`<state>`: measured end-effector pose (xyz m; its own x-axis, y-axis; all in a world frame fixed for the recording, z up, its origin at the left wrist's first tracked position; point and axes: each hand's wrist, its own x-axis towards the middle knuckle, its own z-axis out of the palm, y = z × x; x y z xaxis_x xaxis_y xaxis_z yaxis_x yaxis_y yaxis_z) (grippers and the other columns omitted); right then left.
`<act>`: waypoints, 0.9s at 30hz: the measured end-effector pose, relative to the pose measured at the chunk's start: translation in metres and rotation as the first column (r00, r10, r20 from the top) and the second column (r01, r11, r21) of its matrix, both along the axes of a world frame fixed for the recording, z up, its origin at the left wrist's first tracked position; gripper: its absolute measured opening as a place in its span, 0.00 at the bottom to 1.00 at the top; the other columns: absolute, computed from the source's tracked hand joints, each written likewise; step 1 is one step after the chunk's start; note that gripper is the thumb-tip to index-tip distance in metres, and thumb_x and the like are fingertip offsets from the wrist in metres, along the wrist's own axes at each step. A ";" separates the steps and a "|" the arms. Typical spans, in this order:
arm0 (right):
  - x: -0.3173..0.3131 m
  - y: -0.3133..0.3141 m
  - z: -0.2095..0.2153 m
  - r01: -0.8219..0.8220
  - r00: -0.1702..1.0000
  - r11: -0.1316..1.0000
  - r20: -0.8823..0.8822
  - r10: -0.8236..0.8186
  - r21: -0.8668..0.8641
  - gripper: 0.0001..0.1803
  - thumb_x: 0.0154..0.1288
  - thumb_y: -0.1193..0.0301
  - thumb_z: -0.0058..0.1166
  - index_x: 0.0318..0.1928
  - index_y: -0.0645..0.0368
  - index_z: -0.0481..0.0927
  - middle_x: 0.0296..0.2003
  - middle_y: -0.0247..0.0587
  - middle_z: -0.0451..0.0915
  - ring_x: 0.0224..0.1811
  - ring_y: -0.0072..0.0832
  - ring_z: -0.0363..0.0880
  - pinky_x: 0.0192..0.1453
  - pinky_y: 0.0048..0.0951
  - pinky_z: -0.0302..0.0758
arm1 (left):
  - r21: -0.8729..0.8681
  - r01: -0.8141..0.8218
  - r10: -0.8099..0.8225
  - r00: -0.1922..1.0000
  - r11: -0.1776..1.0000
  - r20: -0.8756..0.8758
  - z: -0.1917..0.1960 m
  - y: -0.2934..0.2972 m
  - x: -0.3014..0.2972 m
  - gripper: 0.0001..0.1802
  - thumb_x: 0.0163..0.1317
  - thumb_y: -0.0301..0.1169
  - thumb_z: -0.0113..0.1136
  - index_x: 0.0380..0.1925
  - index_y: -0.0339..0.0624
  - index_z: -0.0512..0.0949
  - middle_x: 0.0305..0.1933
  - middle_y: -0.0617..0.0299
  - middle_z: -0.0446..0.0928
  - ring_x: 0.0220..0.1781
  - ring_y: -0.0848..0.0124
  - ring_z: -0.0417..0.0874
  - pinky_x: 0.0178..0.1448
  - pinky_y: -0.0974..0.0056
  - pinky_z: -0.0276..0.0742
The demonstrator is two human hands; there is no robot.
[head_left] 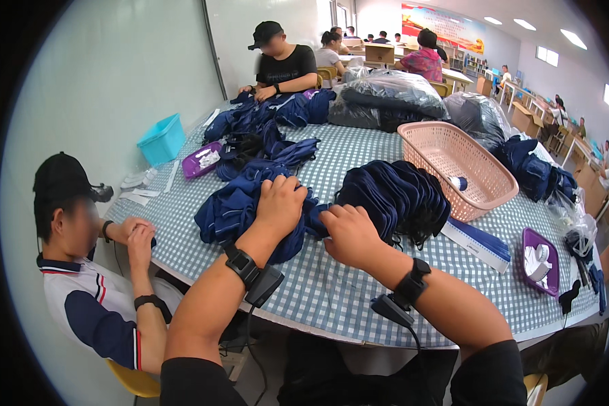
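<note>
My left hand (281,206) lies over a crumpled heap of navy fabric (227,208), its fingers curled into the cloth. Just to the right, my right hand (353,235) is closed on a narrow piece of navy fabric (314,220) that stretches between the two hands. The fingertips of both hands are partly hidden by the cloth and the knuckles. Close beyond my right hand stands a fanned stack of navy cloth pieces (392,193) with dark cords or straps at its right end. Exactly what garment or item the fabric forms I cannot tell.
A checked cloth covers the table (304,284). Around it are a pink basket (494,191), purple trays (553,271) (191,166), a turquoise bin (161,140) and plastic-wrapped bundles (392,95). One co-worker (91,271) sits at left, another (287,64) at the far side.
</note>
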<state>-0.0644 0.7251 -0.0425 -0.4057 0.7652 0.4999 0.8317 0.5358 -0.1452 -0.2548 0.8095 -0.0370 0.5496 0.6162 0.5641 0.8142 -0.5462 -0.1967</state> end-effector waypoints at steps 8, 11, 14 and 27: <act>-0.004 0.038 -0.016 0.111 0.940 0.988 0.333 -0.068 -0.110 0.09 0.53 0.68 0.62 0.37 0.51 0.86 0.39 0.34 0.82 0.48 0.32 0.79 0.53 0.39 0.67 | 0.024 0.111 -0.114 0.964 0.994 0.242 -0.002 -0.002 -0.007 0.06 0.55 0.31 0.68 0.34 0.50 0.83 0.39 0.71 0.81 0.46 0.66 0.77 0.52 0.55 0.63; -0.004 0.046 -0.022 0.111 0.940 0.993 0.328 -0.091 -0.042 0.08 0.53 0.68 0.62 0.35 0.50 0.87 0.40 0.32 0.82 0.47 0.31 0.79 0.53 0.37 0.67 | 0.015 0.134 -0.132 0.945 0.991 0.299 -0.002 -0.003 -0.008 0.05 0.55 0.31 0.68 0.32 0.49 0.83 0.38 0.70 0.83 0.45 0.66 0.78 0.52 0.55 0.63; -0.006 0.056 -0.026 0.103 0.947 0.994 0.310 -0.090 -0.026 0.09 0.53 0.68 0.61 0.36 0.51 0.87 0.41 0.34 0.83 0.48 0.34 0.80 0.54 0.38 0.67 | -0.014 0.171 -0.153 0.916 0.985 0.371 -0.003 -0.001 -0.010 0.03 0.55 0.31 0.69 0.30 0.49 0.84 0.39 0.70 0.84 0.45 0.67 0.79 0.52 0.56 0.63; -0.013 0.065 -0.017 -0.128 0.957 0.992 -0.262 0.123 -0.003 0.08 0.60 0.71 0.58 0.37 0.61 0.83 0.41 0.45 0.82 0.43 0.46 0.83 0.50 0.43 0.81 | -0.118 0.283 -0.219 0.896 0.952 0.386 -0.001 -0.005 -0.016 0.04 0.55 0.32 0.70 0.31 0.49 0.86 0.42 0.70 0.86 0.49 0.70 0.81 0.54 0.57 0.60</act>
<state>-0.0773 0.7901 -0.0592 -0.3566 0.7274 0.5862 0.6899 0.6282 -0.3598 -0.2711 0.8048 -0.0384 0.4743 0.5876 0.6555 0.6422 -0.7403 0.1989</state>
